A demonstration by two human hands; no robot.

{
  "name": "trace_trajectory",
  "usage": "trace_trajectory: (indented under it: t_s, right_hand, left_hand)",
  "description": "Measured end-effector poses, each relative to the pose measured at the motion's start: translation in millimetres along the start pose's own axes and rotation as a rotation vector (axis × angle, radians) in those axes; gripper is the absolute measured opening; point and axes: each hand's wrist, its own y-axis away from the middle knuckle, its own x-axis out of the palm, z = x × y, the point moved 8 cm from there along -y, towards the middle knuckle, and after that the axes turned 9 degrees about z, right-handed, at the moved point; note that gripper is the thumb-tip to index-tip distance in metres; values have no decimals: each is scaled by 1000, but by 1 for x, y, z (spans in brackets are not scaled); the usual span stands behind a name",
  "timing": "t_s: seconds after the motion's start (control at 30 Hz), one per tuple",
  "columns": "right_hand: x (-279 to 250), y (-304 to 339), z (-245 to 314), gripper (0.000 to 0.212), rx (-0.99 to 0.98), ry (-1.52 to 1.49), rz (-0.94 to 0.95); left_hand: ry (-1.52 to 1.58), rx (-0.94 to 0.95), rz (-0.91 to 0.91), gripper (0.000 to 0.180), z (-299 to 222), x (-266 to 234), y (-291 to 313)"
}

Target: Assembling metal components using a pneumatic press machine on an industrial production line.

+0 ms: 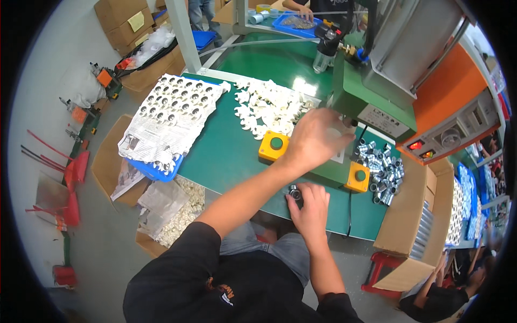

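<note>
Hands are seen over a green work table (237, 156). The left hand (315, 137) is stretched forward to the base of a green press machine (366, 91), fingers curled together at the machine's working point; what is pinched there cannot be told, the hand is motion-blurred. The right hand (311, 207) is rested low at the table's near edge, fingers closed around a small dark metal ring part (294, 192), which peeks out at the hand's upper left side, touching the fingertips. A yellow button box with green button (273, 146) is placed just left of the left wrist; a second yellow button box (358, 176) is set right of it, above the right hand. A pile of shiny metal sleeves (379, 167) is heaped right of the machine base. A heap of white plastic pieces (266, 107) is spread beyond the left hand. A blue tray covered with newspaper and ring parts (172, 118) is laid at the table's left end.
</note>
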Motion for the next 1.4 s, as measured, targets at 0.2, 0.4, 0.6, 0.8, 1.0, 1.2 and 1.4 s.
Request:
trace_trajectory:
  t_s: [0.2, 0.4, 0.6, 0.8, 1.0, 1.2, 1.4]
  right_hand:
    - [1, -1, 3, 38, -16, -7, 9]
    - [2, 0, -1, 38, -26, 4, 3]
    - [8, -5, -7, 39, -16, -6, 51]
    - [8, -8, -1, 39, -30, -33, 42]
    - [4, -4, -3, 38, 14, -31, 63]
    - [3, -5, -1, 37, 1, -32, 96]
    - [1, -9, 0, 38, 24, -40, 86]
  left_hand:
    - [-195, -66, 176, 36, 8, -2, 2]
    - [-342, 51, 126, 41, 19, -57, 37]
    - [-654, -174, -122, 37, 40, -229, 104]
    - [-801, -542, -197, 45, 94, -368, 159]
    - [-888, -430, 39, 42, 114, -310, 137]
    - [-969, -438, 75, 42, 129, -304, 135]
    - [-965, -420, 36, 45, 134, -303, 135]
